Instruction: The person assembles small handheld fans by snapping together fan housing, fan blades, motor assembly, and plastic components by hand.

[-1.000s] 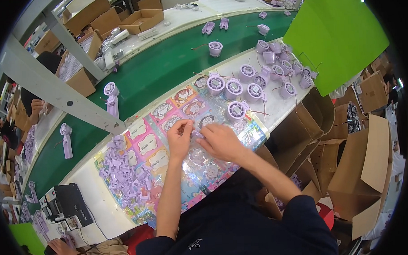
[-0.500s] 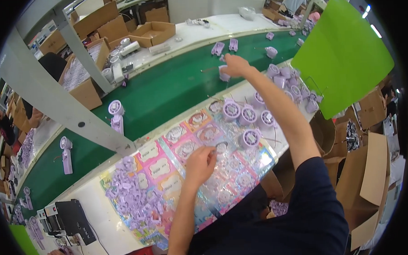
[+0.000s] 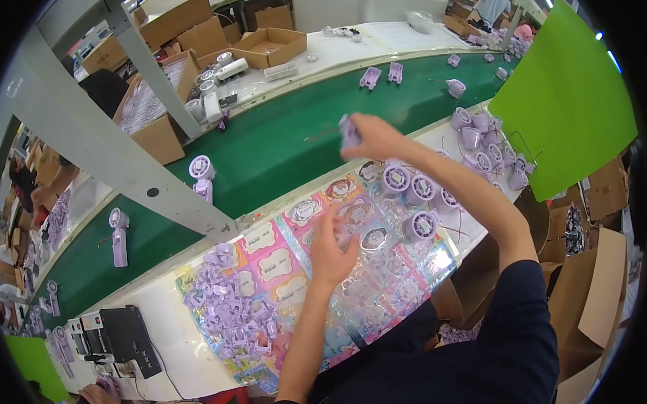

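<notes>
Smooth plastic housing, glossy mat (film-like), matt cardboard box

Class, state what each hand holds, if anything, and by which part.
The right hand grips a lilac part by its side, somewhat blurred; the left hand holds nothing.

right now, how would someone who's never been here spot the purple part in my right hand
Find the long green conveyor belt beyond the patterned mat. Over it is your right hand, closed around a lilac part with a thin reddish wire to its left. Unlike the two lilac pieces lying near the belt's far edge, this one is grasped.
</notes>
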